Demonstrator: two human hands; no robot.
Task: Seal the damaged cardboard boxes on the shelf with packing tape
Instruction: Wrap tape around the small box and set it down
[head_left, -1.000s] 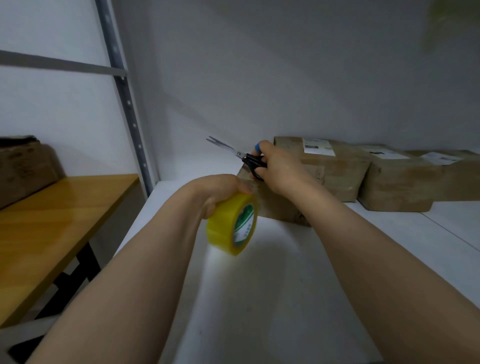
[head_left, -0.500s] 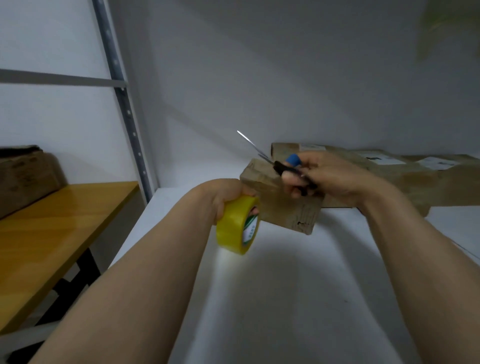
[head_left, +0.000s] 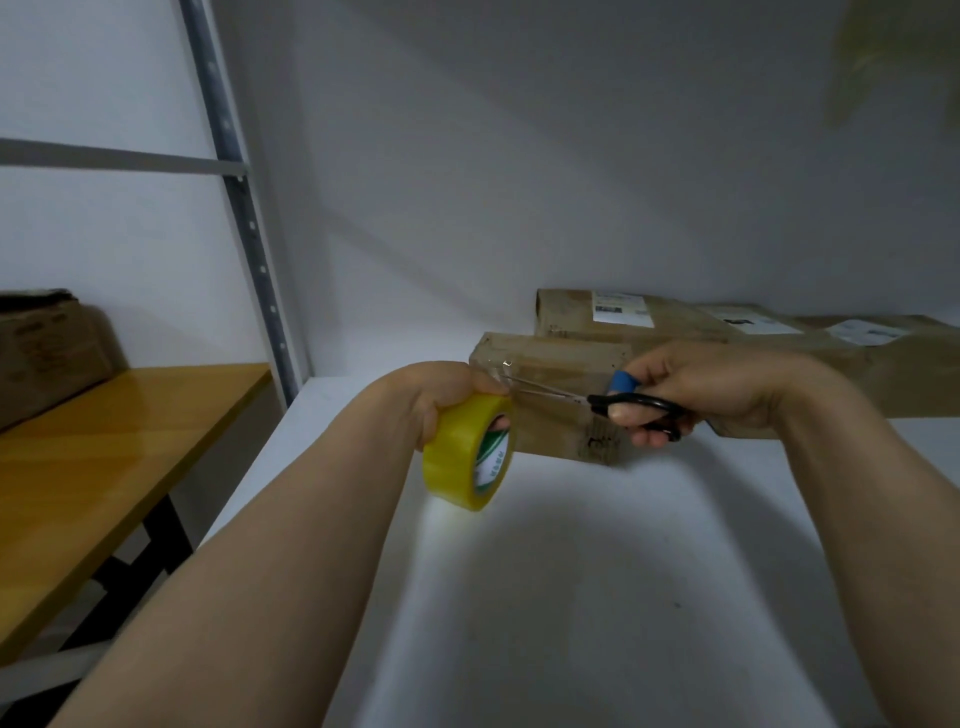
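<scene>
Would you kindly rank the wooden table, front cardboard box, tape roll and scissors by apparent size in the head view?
1. wooden table
2. front cardboard box
3. tape roll and scissors: unranked, roll bulkier, scissors longer but partly hidden.

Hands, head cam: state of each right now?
Left hand: grips the yellow tape roll.
Right hand: holds the black scissors.

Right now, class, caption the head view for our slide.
Left hand holds a yellow tape roll; right hand points scissors toward it, in front of a cardboard box.
</scene>
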